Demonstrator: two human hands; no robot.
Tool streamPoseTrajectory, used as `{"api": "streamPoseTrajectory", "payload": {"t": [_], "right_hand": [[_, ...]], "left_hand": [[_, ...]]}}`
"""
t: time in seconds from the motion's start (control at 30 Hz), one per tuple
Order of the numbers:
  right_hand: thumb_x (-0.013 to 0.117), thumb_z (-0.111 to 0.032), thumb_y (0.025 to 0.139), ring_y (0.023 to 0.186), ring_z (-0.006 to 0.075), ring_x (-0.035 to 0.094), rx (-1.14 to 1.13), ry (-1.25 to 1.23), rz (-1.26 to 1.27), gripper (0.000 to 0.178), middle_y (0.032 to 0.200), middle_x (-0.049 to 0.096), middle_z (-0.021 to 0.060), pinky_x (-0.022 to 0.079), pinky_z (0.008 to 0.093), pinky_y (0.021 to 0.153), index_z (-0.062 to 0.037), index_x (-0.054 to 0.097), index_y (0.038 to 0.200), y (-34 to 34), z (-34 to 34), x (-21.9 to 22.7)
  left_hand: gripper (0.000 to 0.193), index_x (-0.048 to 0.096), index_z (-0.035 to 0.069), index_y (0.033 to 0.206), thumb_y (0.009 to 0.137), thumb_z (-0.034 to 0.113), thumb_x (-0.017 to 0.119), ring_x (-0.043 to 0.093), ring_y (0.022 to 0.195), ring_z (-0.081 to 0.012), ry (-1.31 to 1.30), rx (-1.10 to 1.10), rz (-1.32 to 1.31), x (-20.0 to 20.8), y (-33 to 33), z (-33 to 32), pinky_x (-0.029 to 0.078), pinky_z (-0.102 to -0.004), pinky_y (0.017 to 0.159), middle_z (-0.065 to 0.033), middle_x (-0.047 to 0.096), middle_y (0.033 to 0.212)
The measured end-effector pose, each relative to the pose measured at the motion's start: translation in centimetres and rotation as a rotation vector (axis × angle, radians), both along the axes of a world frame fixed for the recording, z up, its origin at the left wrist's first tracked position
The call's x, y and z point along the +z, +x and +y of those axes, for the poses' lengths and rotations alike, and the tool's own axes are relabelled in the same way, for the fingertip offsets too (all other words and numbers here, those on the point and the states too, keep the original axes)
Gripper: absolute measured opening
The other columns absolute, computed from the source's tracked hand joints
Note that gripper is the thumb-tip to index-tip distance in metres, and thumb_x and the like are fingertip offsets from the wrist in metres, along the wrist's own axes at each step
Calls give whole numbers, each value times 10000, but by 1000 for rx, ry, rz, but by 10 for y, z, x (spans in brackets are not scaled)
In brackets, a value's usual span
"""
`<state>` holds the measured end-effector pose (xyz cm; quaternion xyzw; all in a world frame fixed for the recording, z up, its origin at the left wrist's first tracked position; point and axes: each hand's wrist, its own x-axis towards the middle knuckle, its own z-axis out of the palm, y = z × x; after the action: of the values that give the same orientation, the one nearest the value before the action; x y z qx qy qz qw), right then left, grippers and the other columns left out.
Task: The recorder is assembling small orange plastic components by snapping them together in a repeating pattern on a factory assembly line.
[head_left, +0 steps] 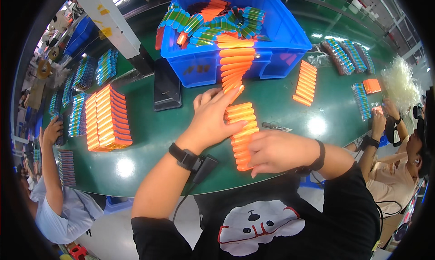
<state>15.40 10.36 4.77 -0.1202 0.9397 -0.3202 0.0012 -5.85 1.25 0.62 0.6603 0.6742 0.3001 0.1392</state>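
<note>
A short strip of orange rounded tubes (244,132) lies on the green table in front of me. My left hand (208,117) is closed, its thumb on the left side of this strip near the top. Its index finger reaches the lower end of a longer orange strip (236,63), which hangs over the front wall of a blue bin (199,69). My right hand (283,151) pinches the near right end of the short strip; its fingertips are partly hidden. A small cutter-like metal tool (276,127) lies just beyond my right hand.
Heaped strips, green-blue and orange, fill the bin. To the left stands a stacked orange block (108,119) beside a black tray (166,85). Another orange strip (305,83) lies to the right, with wrapped packs (344,56) beyond. People work at both sides.
</note>
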Motion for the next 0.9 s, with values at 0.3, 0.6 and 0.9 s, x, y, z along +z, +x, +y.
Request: {"api": "streamPoseTrajectory", "payload": {"t": [0.3,0.6,0.9], "right_hand": [[819,-281,823,856,304,659,-127,-276,63,307,897,690,104,521,392,724,-52,719,1000,8,38,8],[813,-192,753,880,290,669,-497,88,-241,445,937,684,76,503,398,738,-76,634,1143,21,63,16],[732,-135,843,818,254,662,-468,-135,-237,306,838,678,74,501,385,710,-53,677,1132,19,66,12]], "left_hand": [[849,465,207,1518,755,351,810,408,1354,-389,-11,-23,-2,4,0,3,218,-471,1163,-128,552,1461],[871,447,129,1510,755,363,812,432,1322,-367,-23,-21,15,7,1,5,227,-481,1134,-122,574,1396],[866,465,102,1498,754,342,836,461,1310,-326,-19,-17,-13,7,1,2,244,-447,1140,-111,553,1440]]}}
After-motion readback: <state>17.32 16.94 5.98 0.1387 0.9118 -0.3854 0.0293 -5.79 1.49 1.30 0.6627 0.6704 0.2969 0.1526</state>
